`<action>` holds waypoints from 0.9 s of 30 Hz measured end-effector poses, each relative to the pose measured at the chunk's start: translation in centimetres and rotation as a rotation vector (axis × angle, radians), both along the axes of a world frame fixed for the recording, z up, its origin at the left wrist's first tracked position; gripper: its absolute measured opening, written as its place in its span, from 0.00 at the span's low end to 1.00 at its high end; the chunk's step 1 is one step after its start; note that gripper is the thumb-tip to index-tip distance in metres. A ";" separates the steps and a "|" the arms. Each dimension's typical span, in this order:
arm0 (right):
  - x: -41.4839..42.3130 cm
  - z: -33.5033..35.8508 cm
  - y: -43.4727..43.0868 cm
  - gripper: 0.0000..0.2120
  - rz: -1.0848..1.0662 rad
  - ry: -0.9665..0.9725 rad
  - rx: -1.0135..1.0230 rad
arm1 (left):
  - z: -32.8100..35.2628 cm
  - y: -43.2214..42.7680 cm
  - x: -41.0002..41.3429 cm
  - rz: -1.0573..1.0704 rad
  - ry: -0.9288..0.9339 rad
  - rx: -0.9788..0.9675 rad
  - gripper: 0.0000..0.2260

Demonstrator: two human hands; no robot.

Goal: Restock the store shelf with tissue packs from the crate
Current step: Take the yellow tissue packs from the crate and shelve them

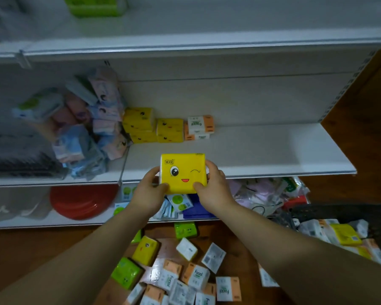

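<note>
A yellow tissue pack with a winking face is held at the front edge of the white middle shelf. My left hand grips its left side and my right hand grips its right side, thumbs on the front face. Further back on the shelf stand stacked yellow packs and orange-and-white packs. A dark crate at the right holds several more packs. Loose packs in yellow, green, orange and white lie scattered on the brown floor below my arms.
Pastel bagged tissue bundles are piled on the shelf's left part. The lower shelf carries a red bowl, green-labelled packets and bagged goods. An upper shelf edge overhangs. A brown panel stands at the right.
</note>
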State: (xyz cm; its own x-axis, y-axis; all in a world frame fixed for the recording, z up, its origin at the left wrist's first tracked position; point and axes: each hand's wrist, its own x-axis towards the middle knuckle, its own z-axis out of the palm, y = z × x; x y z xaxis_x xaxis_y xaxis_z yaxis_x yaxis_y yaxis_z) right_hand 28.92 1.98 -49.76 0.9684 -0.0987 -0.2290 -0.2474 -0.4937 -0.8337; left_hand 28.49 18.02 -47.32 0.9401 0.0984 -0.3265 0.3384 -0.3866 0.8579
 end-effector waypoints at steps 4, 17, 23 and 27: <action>4.7 -1.2 0.6 0.32 0.033 0.020 0.060 | -1.3 1.1 4.1 -0.031 0.004 0.019 0.20; 20.5 -6.4 4.5 0.37 0.003 0.094 0.180 | -6.9 3.6 20.3 0.045 0.003 -0.024 0.10; 28.2 -11.9 6.1 0.43 -0.044 0.026 0.159 | -8.7 4.7 25.2 0.078 0.048 -0.317 0.23; 27.2 -9.9 7.0 0.37 -0.050 0.071 0.175 | -9.2 5.3 25.6 0.267 0.122 -0.434 0.16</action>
